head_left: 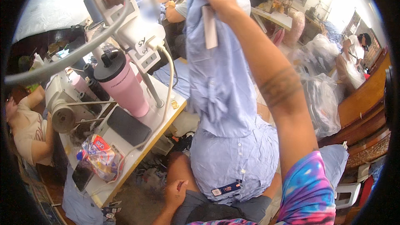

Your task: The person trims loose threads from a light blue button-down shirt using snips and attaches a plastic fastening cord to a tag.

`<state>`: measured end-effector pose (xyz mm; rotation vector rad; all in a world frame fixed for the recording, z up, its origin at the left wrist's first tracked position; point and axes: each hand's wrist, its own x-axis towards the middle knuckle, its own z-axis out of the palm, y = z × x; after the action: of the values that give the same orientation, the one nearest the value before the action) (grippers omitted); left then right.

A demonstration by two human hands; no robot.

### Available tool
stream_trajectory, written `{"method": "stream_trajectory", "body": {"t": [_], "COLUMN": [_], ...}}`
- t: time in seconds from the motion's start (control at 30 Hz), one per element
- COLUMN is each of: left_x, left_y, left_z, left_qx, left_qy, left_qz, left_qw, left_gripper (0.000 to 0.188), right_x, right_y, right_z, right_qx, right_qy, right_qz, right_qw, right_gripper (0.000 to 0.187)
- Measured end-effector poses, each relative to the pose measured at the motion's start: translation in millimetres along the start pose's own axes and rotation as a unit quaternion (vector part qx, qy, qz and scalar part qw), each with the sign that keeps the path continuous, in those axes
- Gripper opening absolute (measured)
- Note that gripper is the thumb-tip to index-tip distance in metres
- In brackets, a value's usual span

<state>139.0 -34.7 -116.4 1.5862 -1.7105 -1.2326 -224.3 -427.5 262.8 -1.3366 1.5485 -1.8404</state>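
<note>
My right hand [221, 3] is raised high and grips a light blue shirt [223, 71] by its upper end. The shirt hangs down in front of me, with a pale blank-looking tag [209, 27] dangling near the hand. Its lower part meets a bunched light blue buttoned garment [237, 154] across my lap; whether the two are one piece I cannot tell. On the lap cloth lies a dark blue hang tag [226, 188]. My left hand [176, 192] rests by my left thigh, fingers curled in; what they hold, if anything, is not clear.
To the left, a white table [160, 116] carries a pink tumbler [125, 85], a phone [129, 126], a plastic food bag [102, 158] and thread cones. A power strip [133, 33] hangs above it. Clear plastic bags [318, 100] stand at right. Other people work nearby.
</note>
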Motion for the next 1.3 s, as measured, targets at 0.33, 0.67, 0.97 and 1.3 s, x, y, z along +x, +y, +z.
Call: {"method": "stream_trajectory", "body": {"t": [0.33,0.67,0.97,1.3], "left_x": [13.8,8.5,-24.9,23.2], "left_y": [23.1,37.5,84.2,92.2], "left_z": [7.7,34.9,97.0,97.6], "left_qx": [0.036,0.040,0.164,0.102], "left_qy": [0.067,-0.107,-0.227,-0.055], "left_qz": [0.058,0.193,0.228,0.374], "left_qw": [0.995,0.974,0.933,0.920], "left_gripper": [0.026,0.029,0.038,0.034], "right_x": [-55.2,-428.5,-632.2,-670.4], "right_y": [150.9,144.1,85.7,128.3], "right_z": [39.2,-270.1,-266.4,-296.3], "right_qx": [-0.079,-0.143,-0.314,-0.213], "right_qy": [-0.338,-0.040,0.114,0.141], "right_qz": [0.232,0.272,0.262,0.312], "right_qw": [0.909,0.951,0.905,0.915], "right_gripper": [0.079,0.033,0.044,0.043]}}
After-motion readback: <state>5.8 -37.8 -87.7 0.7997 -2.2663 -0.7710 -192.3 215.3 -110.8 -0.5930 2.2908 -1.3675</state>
